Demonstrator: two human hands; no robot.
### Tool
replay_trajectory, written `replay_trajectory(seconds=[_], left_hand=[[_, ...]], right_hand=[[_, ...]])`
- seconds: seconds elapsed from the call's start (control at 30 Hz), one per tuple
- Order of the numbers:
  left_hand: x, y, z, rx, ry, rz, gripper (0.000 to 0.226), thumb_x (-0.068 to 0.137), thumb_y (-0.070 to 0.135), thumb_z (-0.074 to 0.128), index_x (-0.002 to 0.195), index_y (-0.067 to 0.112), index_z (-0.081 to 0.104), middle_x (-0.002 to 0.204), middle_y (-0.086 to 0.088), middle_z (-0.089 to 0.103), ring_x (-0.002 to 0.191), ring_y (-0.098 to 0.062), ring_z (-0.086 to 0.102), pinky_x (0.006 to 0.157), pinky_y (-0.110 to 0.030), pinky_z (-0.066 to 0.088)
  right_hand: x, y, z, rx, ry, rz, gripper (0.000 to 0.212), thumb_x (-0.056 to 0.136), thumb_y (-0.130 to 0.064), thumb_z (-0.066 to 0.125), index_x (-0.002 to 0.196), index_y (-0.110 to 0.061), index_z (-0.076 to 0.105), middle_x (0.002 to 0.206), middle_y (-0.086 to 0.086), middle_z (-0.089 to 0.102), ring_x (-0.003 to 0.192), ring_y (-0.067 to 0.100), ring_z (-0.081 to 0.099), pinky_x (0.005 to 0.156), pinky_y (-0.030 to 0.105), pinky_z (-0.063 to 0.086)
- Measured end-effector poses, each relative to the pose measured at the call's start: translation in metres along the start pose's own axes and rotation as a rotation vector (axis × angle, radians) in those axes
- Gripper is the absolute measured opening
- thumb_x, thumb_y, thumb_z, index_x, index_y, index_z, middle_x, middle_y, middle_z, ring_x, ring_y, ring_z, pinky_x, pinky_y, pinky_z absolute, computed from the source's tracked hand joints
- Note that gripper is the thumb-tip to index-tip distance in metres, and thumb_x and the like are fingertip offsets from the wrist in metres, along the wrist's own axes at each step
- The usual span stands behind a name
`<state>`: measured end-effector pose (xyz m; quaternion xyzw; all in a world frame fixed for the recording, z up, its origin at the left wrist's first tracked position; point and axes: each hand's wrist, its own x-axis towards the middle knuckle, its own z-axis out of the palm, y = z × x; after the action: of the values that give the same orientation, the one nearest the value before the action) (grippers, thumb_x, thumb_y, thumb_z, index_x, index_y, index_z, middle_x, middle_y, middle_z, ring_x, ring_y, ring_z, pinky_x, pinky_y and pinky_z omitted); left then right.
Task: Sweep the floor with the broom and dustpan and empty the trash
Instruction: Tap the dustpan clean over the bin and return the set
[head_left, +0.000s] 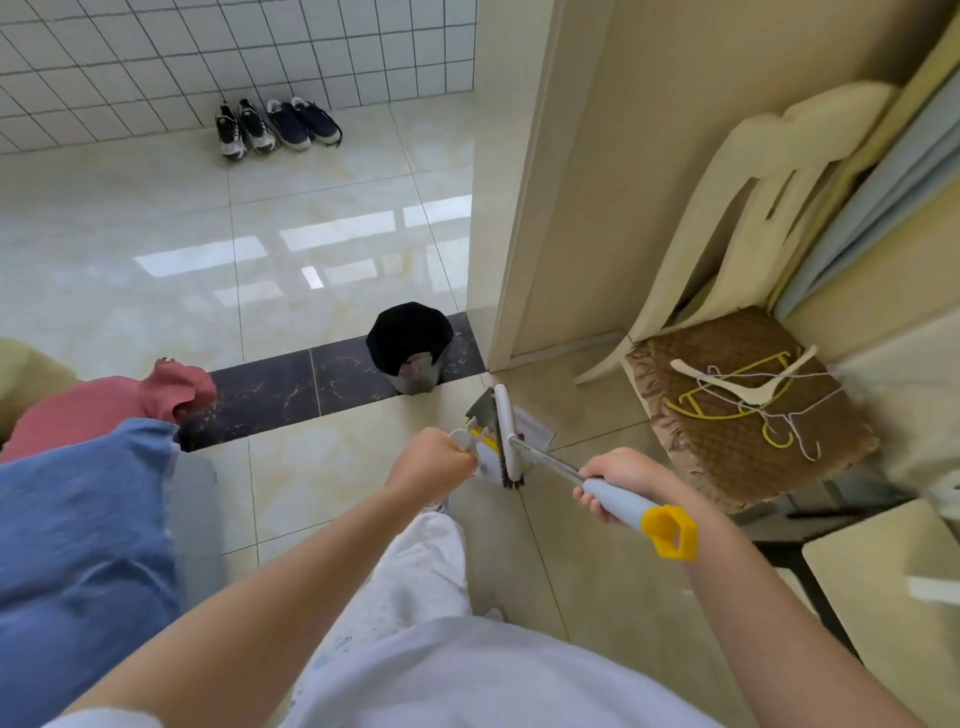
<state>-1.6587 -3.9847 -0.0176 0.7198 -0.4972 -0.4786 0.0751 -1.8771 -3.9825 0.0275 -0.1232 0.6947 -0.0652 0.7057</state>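
Glossy cream floor tiles (337, 260) run wide and open from the frame's middle up to a white square-tiled wall (208, 52) at the upper left. Two pairs of dark trainers (275, 124) stand along the foot of that wall. A dark marbled threshold strip (291, 384) crosses the middle, and a grey trash bin lined with a black bag (410, 338) stands on it, close to the corner of the beige door frame (519, 208).

Just below the bin and beside that corner, the grey dustpan with yellow comb teeth (480, 413) lies against the white-headed, dark-bristled broom (505, 431). The left hand (436, 460) is curled into a fist round the dustpan's handle. The right hand (623, 478) wraps its fingers round the broom's grey grip, near its yellow end cap.

Room narrows at the right. A cream chair (727, 182) with a brown quilted cushion (675, 415) carrying loose clothes hangers (743, 395) stands near the broom. Blue fabric (83, 519) and a pink garment (104, 410) fill the left edge.
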Motion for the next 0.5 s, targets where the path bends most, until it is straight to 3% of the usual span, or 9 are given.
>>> replay_trajectory(seconds=[0.1, 0.3, 0.5], left_hand=[[0.043, 0.004, 0.002, 0.049, -0.058, 0.019, 0.024, 0.076, 0.019, 0.055, 0.055, 0.009, 0.047, 0.048, -0.001, 0.036, 0.05, -0.02, 0.034, 0.048, -0.024, 0.023], [0.097, 0.012, -0.001, 0.165, -0.189, 0.016, 0.029, 0.073, 0.025, 0.059, 0.055, 0.015, 0.038, 0.049, 0.001, 0.037, 0.047, -0.018, 0.035, 0.048, -0.026, 0.023], [0.128, 0.036, 0.001, 0.08, -0.284, 0.022, 0.039, 0.069, 0.041, 0.058, 0.052, 0.018, 0.032, 0.045, 0.005, 0.03, 0.045, -0.013, 0.031, 0.047, -0.026, 0.023]], right_hand=[[0.02, -0.035, 0.01, -0.002, -0.001, 0.032, 0.016, 0.098, -0.005, 0.033, 0.087, 0.002, 0.042, 0.068, 0.012, 0.042, 0.025, 0.013, 0.043, 0.031, 0.013, 0.037], [0.043, -0.101, 0.029, -0.019, 0.028, 0.072, 0.015, 0.092, -0.005, 0.032, 0.083, 0.0, 0.043, 0.068, 0.011, 0.044, 0.042, 0.013, 0.041, 0.033, 0.016, 0.037], [0.059, -0.155, 0.037, -0.138, 0.056, 0.067, 0.012, 0.089, -0.005, 0.035, 0.087, 0.001, 0.044, 0.072, 0.013, 0.051, 0.051, 0.017, 0.046, 0.037, 0.017, 0.038]])
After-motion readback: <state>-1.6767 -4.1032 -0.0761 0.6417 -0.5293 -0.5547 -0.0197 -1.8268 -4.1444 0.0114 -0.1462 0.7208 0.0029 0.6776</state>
